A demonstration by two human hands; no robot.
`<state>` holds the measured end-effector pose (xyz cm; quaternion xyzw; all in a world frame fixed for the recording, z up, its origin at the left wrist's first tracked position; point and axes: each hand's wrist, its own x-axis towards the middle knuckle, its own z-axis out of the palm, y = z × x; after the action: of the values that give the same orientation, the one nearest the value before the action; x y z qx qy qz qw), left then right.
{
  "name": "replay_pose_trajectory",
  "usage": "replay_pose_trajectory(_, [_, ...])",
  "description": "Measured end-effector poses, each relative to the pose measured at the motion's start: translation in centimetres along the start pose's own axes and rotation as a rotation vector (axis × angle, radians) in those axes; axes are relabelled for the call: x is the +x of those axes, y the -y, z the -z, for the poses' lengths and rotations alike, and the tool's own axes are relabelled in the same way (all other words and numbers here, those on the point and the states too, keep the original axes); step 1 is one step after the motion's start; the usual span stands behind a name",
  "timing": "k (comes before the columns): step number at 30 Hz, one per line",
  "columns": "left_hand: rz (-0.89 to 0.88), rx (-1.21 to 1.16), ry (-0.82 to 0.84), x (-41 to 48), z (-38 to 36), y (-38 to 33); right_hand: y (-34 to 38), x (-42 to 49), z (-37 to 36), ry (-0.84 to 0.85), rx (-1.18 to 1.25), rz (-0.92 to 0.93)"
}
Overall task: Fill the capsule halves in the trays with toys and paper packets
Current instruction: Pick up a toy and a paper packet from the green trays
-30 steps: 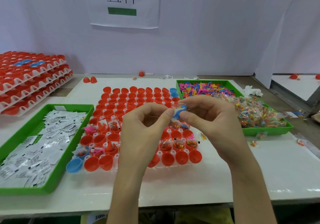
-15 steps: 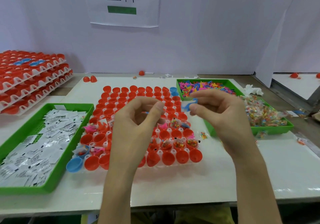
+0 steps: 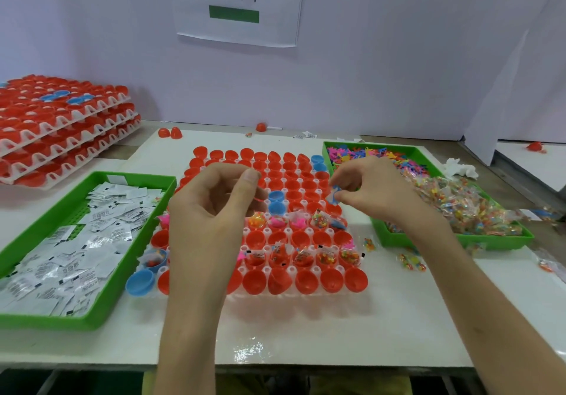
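A white tray of red capsule halves (image 3: 306,283) lies mid-table; some halves in the near rows hold small toys and clear candy packets. Above the tray's left side hovers my left hand (image 3: 214,208), thumb and fingers pinched together. I cannot make out whether anything is between them. Over the tray's right edge, my right hand (image 3: 376,192) pinches a small blue toy (image 3: 333,195). The green bin (image 3: 92,318) on the left holds white paper packets (image 3: 76,241). On the right, another green bin (image 3: 490,241) holds coloured toys (image 3: 367,156) and candy packets (image 3: 459,205).
Stacked trays of red capsule halves (image 3: 61,125) stand at the far left. Loose red halves (image 3: 170,133) lie near the back wall. A blue half (image 3: 139,283) sits at the tray's near left corner. Stray candy packets (image 3: 410,261) lie right of the tray, and a white tissue (image 3: 459,168) beyond the right bin.
My hands were joined on the blue toy, then pulled apart. The right hand has carried the toy rightward and the left hand has drifted left.
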<state>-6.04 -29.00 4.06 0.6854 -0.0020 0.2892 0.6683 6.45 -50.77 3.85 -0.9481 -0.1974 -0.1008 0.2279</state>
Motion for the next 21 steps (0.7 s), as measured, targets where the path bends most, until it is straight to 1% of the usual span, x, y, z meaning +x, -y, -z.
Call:
replay_pose_trajectory(3, [0.008,0.011,-0.002,0.0,0.0,0.1,-0.5,0.9,-0.8,-0.067,-0.001,-0.002])
replay_pose_trajectory(5, [0.011,0.009,-0.005,0.0,0.1,0.1,-0.7,1.3,-1.2,-0.071,-0.007,-0.008])
replay_pose_trajectory(11, [-0.001,0.02,-0.024,0.1,0.4,0.3,-1.0,2.4,-2.3,0.021,-0.076,-0.046])
replay_pose_trajectory(15, [-0.009,0.045,-0.036,0.2,0.5,0.4,-1.1,3.1,-2.5,0.031,-0.129,-0.045])
replay_pose_trajectory(21, [-0.007,0.062,-0.041,0.2,0.7,0.4,-1.5,3.6,-2.8,0.061,-0.114,-0.067])
